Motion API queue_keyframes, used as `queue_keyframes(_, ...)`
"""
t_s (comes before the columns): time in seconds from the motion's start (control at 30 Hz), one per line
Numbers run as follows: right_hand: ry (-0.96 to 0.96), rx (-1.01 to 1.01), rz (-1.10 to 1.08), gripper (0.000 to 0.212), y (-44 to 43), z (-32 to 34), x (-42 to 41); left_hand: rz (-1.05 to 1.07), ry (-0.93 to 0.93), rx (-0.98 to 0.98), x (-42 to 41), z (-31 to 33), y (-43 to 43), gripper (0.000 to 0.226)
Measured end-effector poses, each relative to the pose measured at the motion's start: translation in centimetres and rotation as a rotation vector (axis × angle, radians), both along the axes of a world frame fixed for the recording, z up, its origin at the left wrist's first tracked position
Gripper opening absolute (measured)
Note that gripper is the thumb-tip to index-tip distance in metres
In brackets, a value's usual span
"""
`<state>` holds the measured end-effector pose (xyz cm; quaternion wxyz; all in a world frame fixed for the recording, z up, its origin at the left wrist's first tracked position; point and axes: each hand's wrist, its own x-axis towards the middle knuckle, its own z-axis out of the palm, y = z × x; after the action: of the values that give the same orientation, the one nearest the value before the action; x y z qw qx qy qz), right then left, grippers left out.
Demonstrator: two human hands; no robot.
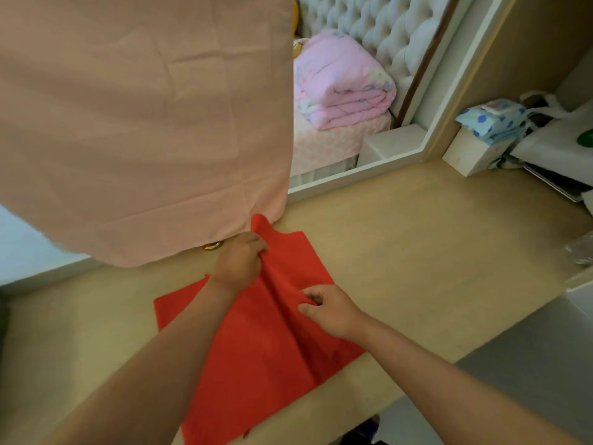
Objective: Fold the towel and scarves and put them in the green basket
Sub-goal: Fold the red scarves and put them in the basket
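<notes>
Pink curtain hangs just behind red scarf; open tabletop room to right.

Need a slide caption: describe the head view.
Left hand and right hand pinch a red scarf lying on a table.

A pale pink curtain hangs over the far left of the light wooden tabletop. Beyond it stands a bed with a white tufted headboard and a folded pink quilt. A beige wall rises at right, above a white box holding blue spotted packets. The floor is grey.
</notes>
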<state>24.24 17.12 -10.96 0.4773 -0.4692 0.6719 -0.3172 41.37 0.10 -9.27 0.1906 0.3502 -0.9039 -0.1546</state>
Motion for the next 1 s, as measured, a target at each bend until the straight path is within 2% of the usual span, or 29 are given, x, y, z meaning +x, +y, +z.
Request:
queue_keyframes(0.27,-0.014,0.075,0.205,0.022,-1.1,-0.6,11.3,0.167,-0.068,0.137,13.1,-2.5,2.3,0.034)
queue_keyframes(0.6,-0.056,0.17,0.312,0.022,-0.6,-2.7,18.2,0.297,-0.092,0.22,20.8,-5.5,4.3,0.035)
queue_keyframes(0.67,-0.028,0.242,0.385,0.032,-0.3,-3.2,19.3,0.303,-0.218,0.243,21.8,-6.2,4.8,0.041)
queue_keyframes(0.73,0.004,0.376,0.452,0.04,-0.2,-3.5,19.9,0.331,-0.497,0.26,22.5,-6.5,5.6,0.05)
queue_keyframes(0.8,0.125,0.293,0.471,0.033,-0.7,-4.0,19.6,0.416,-0.614,0.258,22.8,-6.6,6.5,0.055)
queue_keyframes(0.9,0.462,-0.007,0.392,0.029,-1.8,-4.9,17.9,0.477,-0.447,0.16,21.6,-6.4,8.1,0.054)
queue_keyframes(1.0,0.778,-0.185,0.453,0.032,-2.4,-5.6,15.5,0.346,-0.366,0.168,18.7,-7.0,10.4,0.05)
